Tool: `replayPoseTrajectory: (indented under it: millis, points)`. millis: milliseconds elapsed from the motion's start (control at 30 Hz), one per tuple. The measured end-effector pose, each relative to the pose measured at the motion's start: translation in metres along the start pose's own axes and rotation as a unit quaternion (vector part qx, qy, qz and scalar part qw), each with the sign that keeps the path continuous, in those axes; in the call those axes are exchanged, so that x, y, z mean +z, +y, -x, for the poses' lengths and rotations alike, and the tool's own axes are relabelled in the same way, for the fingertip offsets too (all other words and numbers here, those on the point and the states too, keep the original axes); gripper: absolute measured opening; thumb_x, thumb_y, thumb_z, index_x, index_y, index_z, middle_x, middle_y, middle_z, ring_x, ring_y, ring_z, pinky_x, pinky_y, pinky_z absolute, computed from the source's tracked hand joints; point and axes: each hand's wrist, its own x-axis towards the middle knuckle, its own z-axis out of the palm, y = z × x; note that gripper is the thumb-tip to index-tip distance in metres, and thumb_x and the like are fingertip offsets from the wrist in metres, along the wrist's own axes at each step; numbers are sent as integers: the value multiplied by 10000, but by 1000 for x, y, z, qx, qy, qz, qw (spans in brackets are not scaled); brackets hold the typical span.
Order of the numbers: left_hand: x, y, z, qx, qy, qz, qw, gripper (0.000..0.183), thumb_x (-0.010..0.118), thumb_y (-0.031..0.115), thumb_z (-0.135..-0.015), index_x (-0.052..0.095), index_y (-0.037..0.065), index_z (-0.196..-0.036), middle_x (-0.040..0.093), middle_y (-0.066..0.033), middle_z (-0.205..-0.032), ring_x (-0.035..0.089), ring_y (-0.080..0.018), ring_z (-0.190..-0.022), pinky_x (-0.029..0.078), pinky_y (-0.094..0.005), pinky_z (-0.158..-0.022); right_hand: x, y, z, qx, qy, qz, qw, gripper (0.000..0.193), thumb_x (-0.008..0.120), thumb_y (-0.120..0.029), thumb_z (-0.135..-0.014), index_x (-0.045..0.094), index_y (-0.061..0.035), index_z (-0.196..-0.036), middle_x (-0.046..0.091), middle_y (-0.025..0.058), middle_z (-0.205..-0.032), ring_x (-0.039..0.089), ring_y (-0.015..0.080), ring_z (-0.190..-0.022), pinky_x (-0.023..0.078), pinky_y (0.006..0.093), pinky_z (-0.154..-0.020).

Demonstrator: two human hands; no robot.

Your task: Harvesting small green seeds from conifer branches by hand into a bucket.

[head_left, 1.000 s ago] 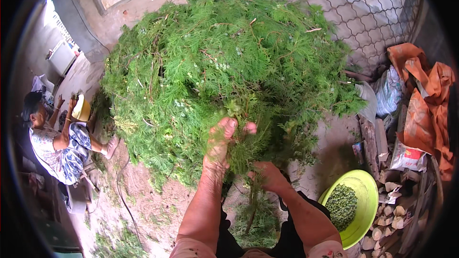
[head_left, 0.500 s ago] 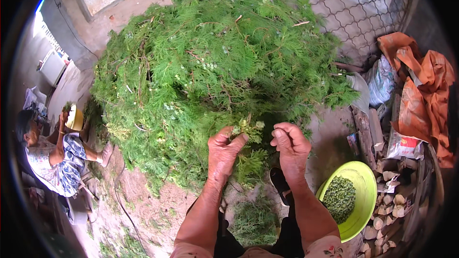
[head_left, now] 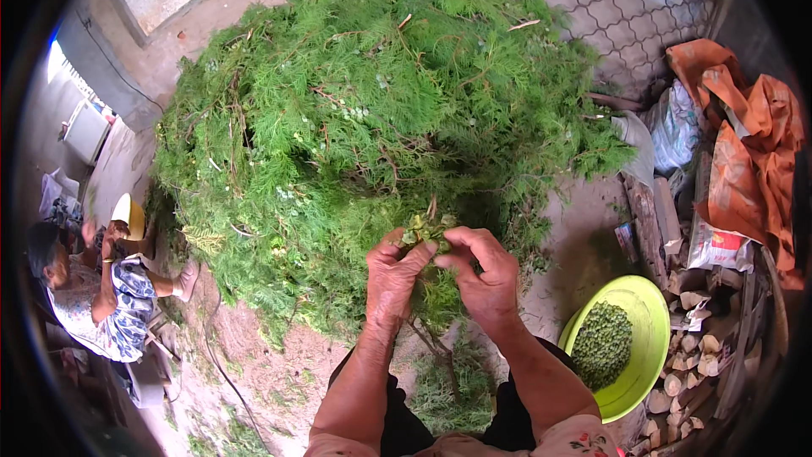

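Left hand [head_left: 393, 275]: thumb and fingers pinched a small green sprig [head_left: 427, 227] at its left side. Right hand [head_left: 486, 271]: thumb and forefinger touched the same sprig from the right; whether they had closed on it could not be told. Sprig: lay between the two hands, before the near edge of a large pile of green branches [head_left: 364, 101]. Basin [head_left: 647, 372], yellow-green, round: stood on the floor to the right, holding small green cones [head_left: 602, 345]. Split firewood [head_left: 689, 364]: was stacked just beside the basin. Orange cloth [head_left: 744, 178]: hung in folds beyond.
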Motion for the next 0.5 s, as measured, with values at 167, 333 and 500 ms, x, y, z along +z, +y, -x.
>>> replayPoseTrajectory:
  millis: [167, 333, 500]
  points:
    - [1, -1, -2, -25, -16, -1, 1000, 109, 642, -13, -749, 615, 9, -852, 623, -34, -756, 550, -71, -602, 451, -216, -503, 2, 7, -2, 51, 25, -20, 998, 209, 629, 56, -732, 561, 2, -923, 565, 44, -838, 542, 106, -730, 449, 227, -667]
    - [1, -2, -3, -34, -6, -33, 999, 118, 634, -44, -728, 630, 6, -835, 630, -43, -729, 559, -72, -584, 465, -220, -522, -5, 7, -3, 107, -52, -69, 991, 113, 553, 12, -812, 560, 15, -925, 549, 34, -818, 526, 87, -715, 439, 219, -634]
    - [11, 12, 5, -86, -9, 43, 995, 146, 632, -54, -711, 635, -1, -847, 637, -46, -748, 567, -78, -595, 482, -224, -538, -20, 21, -6, 283, -97, -364, 882, 125, 487, -23, -852, 562, 2, -948, 556, 42, -821, 540, 113, -706, 454, 251, -621]
